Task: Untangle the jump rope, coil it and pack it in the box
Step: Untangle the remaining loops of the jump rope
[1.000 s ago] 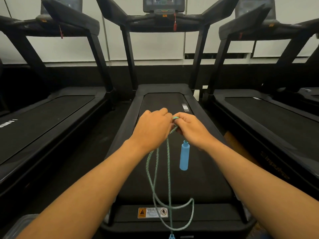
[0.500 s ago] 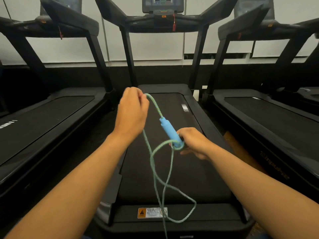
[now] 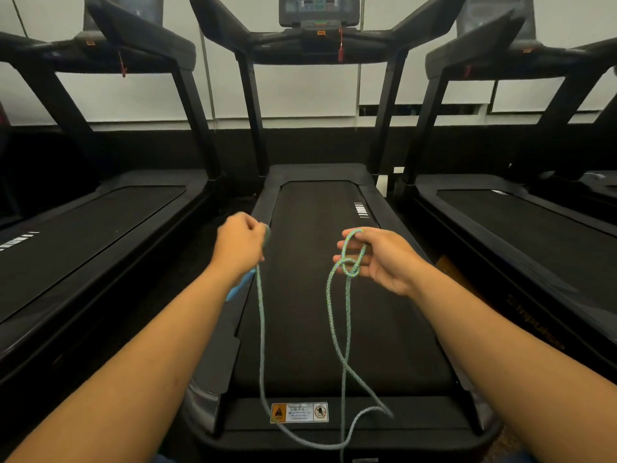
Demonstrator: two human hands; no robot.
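Left hand curled around jump rope, blue handle slanting down-left below its fingers, rope hanging straight down, sagging over treadmill rear edge, rising to loose knot looped over right hand fingers, half-curled

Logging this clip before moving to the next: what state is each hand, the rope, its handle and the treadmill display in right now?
Left hand: fist closed on the rope, raised.
Right hand: fingers loosely curled, a rope loop hooked over them.
Jump rope: still knotted at the right hand, uncoiled, slack hanging between both hands.
Blue handle: dangling below the left hand, blurred.
Treadmill display: lit.
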